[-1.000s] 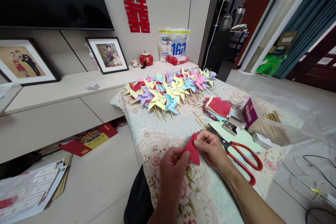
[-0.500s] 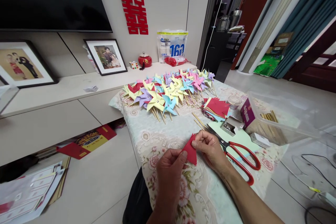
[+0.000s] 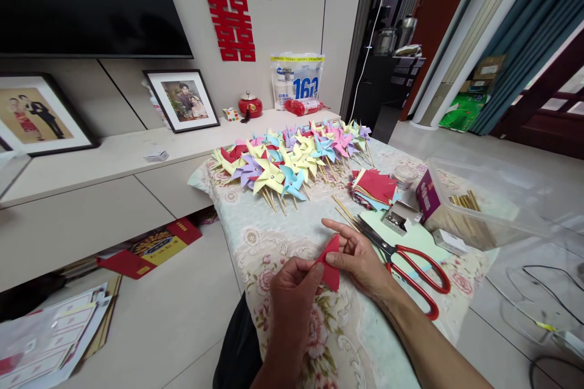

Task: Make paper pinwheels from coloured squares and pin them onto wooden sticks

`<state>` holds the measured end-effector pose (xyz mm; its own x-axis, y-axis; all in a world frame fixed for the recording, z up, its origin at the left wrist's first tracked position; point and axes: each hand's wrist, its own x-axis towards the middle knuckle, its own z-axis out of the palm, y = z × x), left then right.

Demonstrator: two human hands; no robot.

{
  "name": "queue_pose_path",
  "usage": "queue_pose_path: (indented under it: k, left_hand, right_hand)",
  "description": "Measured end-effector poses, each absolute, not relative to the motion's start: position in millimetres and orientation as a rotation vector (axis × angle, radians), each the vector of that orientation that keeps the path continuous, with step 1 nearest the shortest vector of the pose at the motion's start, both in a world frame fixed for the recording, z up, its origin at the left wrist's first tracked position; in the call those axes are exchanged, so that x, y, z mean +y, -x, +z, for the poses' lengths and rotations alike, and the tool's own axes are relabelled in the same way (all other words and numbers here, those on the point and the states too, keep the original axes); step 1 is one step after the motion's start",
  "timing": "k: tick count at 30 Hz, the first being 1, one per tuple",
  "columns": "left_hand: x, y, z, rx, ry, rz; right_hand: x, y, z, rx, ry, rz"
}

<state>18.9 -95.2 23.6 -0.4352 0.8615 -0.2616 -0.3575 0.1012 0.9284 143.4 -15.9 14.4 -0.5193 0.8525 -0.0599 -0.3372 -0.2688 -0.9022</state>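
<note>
A folded piece of red paper (image 3: 331,276) is held above the near part of the table. My left hand (image 3: 296,285) pinches its left corner between thumb and fingers. My right hand (image 3: 358,258) has its thumb pressed on the paper's face, with fingers behind it and the index finger stretched out to the left. Just right of that hand lie large scissors (image 3: 387,249) with red handles, their blades toward the wooden sticks (image 3: 343,209). Farther back rests a stack of cut paper squares (image 3: 375,187), red on top.
Many paper pinwheels (image 3: 292,161) on sticks cover the table's far end. At the right stand a clear plastic bin (image 3: 502,225) with sticks, a small open box of pins (image 3: 396,222), a small white box (image 3: 450,242) and a round tub (image 3: 405,176). Pale green paper (image 3: 422,243) lies beneath the scissors.
My right thumb has slid down and left across the red paper, and the right index finger has stretched out. The left hand keeps its pinch. The view has shifted slightly.
</note>
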Motion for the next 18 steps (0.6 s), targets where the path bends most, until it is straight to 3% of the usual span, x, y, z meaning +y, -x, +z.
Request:
queue_pose_path:
  k: [18]
  left_hand:
    - [-97.2, -11.3, 24.9, 1.366, -0.620, 1.436]
  right_hand:
    - [-14.0, -143.6, 10.2, -1.156, 0.833, 1.830]
